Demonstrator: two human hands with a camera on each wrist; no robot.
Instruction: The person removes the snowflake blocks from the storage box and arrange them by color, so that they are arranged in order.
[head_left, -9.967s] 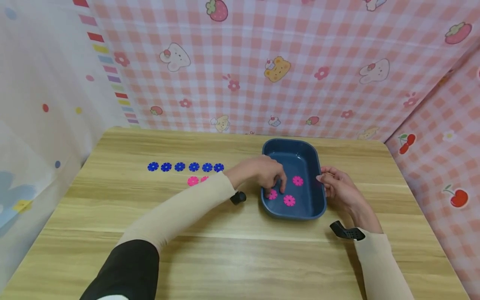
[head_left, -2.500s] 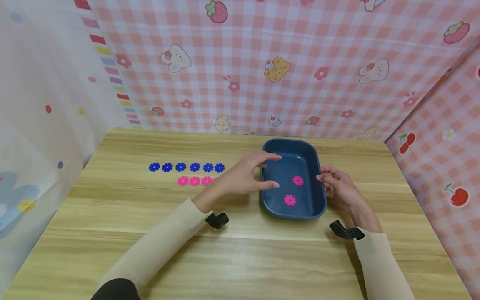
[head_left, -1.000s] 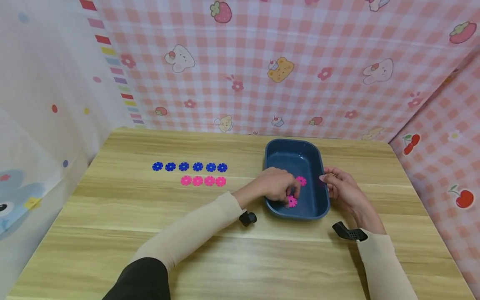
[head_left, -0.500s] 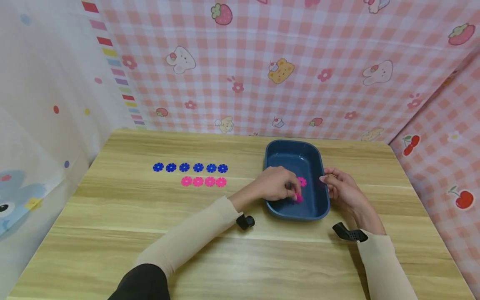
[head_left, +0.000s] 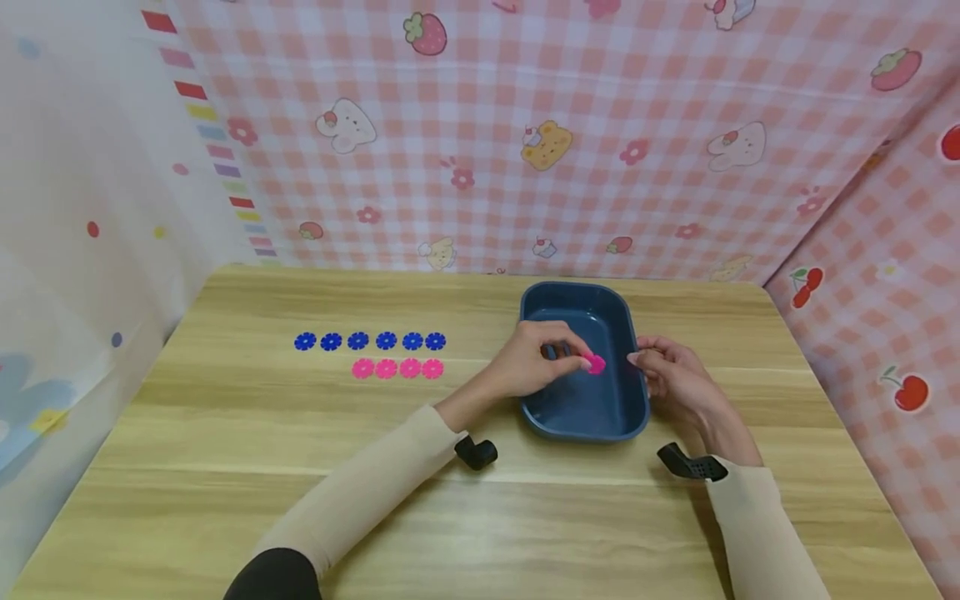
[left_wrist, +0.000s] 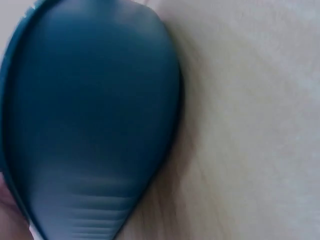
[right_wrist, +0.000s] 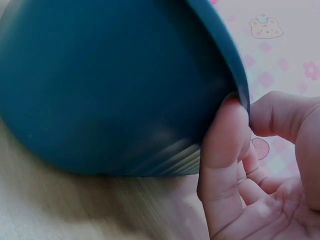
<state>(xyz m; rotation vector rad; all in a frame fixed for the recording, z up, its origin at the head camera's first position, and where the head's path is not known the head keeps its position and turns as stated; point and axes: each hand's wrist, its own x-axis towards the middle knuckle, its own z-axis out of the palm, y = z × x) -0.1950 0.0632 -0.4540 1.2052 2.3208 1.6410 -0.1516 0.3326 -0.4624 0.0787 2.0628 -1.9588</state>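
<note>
My left hand [head_left: 536, 358] is over a dark blue plastic tub [head_left: 633, 421], pinching a bright pink snowflake disc [head_left: 596, 363] between thumb and forefinger. Whether the tub's other pink disc lies beneath or is in the same pinch, I cannot tell. My right hand [head_left: 678, 375] grips the tub's right rim; the right wrist view shows thumb and fingers [right_wrist: 225, 132] on either side of the wall. In the left wrist view the tub [left_wrist: 95, 110] fills the left half, and no disc shows.
Left of the tub, several blue snowflake discs [head_left: 357, 341] lie flat in a row on the wooden table [head_left: 480, 533]. Several pink discs [head_left: 386, 368] form a shorter row just in front of them. A checked cloth [head_left: 480, 100] hangs behind the table.
Since ten seconds ago, the pink row has grown and the tub holds fewer discs. Over the last second my left hand took up a disc and rose slightly. My right hand stayed on the rim.
</note>
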